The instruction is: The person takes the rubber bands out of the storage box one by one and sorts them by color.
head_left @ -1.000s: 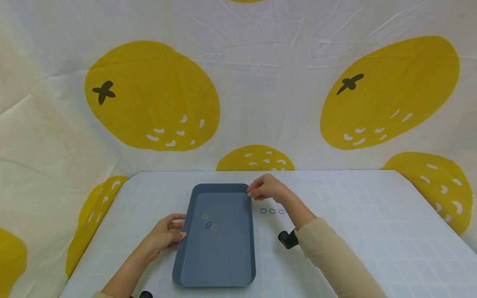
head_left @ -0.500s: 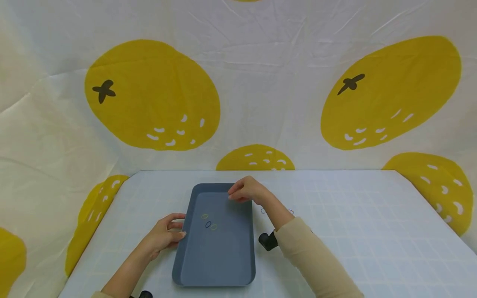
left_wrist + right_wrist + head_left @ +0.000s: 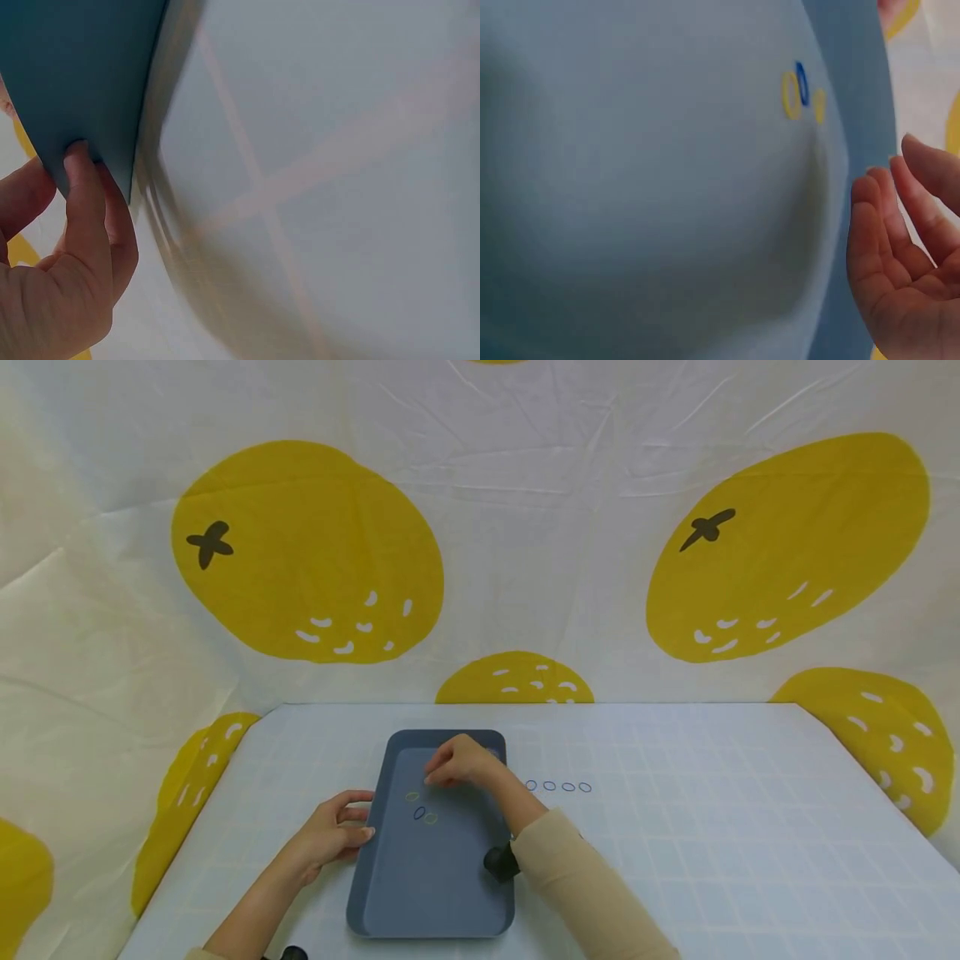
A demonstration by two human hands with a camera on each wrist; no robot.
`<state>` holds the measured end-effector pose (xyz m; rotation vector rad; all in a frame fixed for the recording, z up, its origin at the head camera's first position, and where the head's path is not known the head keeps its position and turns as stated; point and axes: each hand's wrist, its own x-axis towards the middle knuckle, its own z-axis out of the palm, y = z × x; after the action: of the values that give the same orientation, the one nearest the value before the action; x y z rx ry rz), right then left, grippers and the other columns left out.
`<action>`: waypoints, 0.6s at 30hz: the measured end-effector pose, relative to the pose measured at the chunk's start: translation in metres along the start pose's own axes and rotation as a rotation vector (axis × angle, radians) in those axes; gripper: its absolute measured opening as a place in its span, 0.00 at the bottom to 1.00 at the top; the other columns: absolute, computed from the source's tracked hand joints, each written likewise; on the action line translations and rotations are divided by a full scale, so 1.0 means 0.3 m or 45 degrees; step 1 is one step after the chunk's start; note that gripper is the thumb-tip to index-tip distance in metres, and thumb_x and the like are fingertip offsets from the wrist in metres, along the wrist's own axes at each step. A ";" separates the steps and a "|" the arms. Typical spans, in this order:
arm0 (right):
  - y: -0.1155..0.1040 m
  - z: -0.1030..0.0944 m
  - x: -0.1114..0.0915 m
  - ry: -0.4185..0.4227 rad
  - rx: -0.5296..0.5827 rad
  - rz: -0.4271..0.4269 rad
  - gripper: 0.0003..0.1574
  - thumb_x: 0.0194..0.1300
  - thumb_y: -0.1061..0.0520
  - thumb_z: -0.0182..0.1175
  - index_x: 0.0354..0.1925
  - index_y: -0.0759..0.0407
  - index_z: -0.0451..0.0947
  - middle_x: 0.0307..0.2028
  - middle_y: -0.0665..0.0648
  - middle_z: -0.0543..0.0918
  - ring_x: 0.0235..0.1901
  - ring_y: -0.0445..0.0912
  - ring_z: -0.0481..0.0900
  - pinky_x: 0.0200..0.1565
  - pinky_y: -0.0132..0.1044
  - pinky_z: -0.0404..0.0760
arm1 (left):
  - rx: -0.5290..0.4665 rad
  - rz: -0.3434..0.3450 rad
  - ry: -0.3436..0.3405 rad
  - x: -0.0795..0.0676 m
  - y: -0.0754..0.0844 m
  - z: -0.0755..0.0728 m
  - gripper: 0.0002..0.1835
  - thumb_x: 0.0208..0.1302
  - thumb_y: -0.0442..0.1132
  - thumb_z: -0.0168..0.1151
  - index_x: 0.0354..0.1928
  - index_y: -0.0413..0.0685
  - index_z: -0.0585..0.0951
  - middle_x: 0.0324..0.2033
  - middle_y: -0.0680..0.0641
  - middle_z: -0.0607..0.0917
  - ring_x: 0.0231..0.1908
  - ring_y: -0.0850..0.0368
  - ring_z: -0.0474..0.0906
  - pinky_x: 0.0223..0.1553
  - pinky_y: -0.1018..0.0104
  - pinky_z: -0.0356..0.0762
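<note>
Currently your right hand [image 3: 461, 760] is poised above the grey-blue tray [image 3: 438, 885], fingers loosely bent and the thumb slightly apart from the other fingertips. A thin yellow ring [image 3: 412, 797] lies in the tray just below those fingertips, on the side nearer you. A little closer to you from there come a blue ring [image 3: 419, 813] and a second yellow ring [image 3: 431, 818] (whether those two touch, you cannot tell from here). Your left hand [image 3: 330, 831] is clamped on the tray's left edge, thumb at the rim and curled fingers against the outer wall. To the right of your right fingers, beyond the forearm and outside the tray, a row of four blue rings [image 3: 550, 786] lies on the pale checked cloth [image 3: 712, 827]. Behind your fingers hangs a white curtain [image 3: 540, 552] printed with big yellow fruit.
</note>
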<state>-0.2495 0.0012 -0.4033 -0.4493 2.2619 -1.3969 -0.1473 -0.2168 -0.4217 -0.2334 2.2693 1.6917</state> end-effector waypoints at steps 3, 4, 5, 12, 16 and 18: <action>0.022 0.032 0.014 0.009 -0.016 -0.039 0.10 0.50 0.66 0.68 0.34 0.67 0.83 0.25 0.53 0.83 0.22 0.39 0.73 0.27 0.31 0.74 | -0.011 -0.007 -0.008 0.002 -0.003 -0.001 0.31 0.56 0.24 0.60 0.62 0.35 0.64 0.50 0.32 0.75 0.38 0.52 0.79 0.33 0.58 0.77; 0.029 0.043 0.017 0.016 -0.019 -0.048 0.09 0.50 0.67 0.68 0.34 0.67 0.83 0.25 0.53 0.83 0.22 0.39 0.73 0.26 0.30 0.73 | -0.012 -0.008 -0.013 0.002 -0.003 -0.002 0.31 0.56 0.24 0.60 0.63 0.35 0.64 0.51 0.32 0.75 0.39 0.52 0.79 0.34 0.58 0.77; 0.034 0.054 0.020 0.026 -0.032 -0.056 0.09 0.49 0.67 0.68 0.34 0.67 0.83 0.25 0.53 0.83 0.21 0.39 0.73 0.26 0.30 0.73 | -0.017 -0.011 -0.020 0.002 -0.004 -0.003 0.31 0.56 0.24 0.60 0.63 0.36 0.64 0.51 0.32 0.74 0.39 0.52 0.79 0.34 0.58 0.77; 0.045 0.114 0.034 0.157 -0.188 -0.096 0.10 0.41 0.68 0.73 0.27 0.64 0.84 0.20 0.53 0.82 0.19 0.37 0.71 0.24 0.28 0.71 | -0.023 0.006 -0.049 0.001 -0.005 -0.010 0.31 0.57 0.25 0.60 0.63 0.35 0.62 0.53 0.31 0.72 0.41 0.50 0.79 0.35 0.57 0.77; 0.042 0.135 0.040 0.214 -0.328 -0.096 0.10 0.39 0.64 0.75 0.25 0.60 0.84 0.20 0.50 0.81 0.20 0.38 0.72 0.26 0.29 0.71 | -0.023 0.009 -0.048 0.002 -0.005 -0.010 0.31 0.57 0.25 0.60 0.63 0.35 0.62 0.53 0.31 0.72 0.41 0.50 0.79 0.36 0.57 0.77; 0.044 0.144 0.041 0.236 -0.395 -0.110 0.11 0.39 0.62 0.76 0.24 0.59 0.84 0.21 0.50 0.82 0.21 0.39 0.73 0.28 0.30 0.73 | -0.025 0.005 -0.049 0.002 -0.005 -0.009 0.31 0.57 0.25 0.60 0.63 0.36 0.62 0.53 0.31 0.72 0.41 0.50 0.79 0.36 0.57 0.77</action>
<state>-0.2378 -0.0318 -0.4345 -0.5410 2.6553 -1.1708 -0.1477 -0.2199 -0.4225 -0.1994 2.2281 1.7065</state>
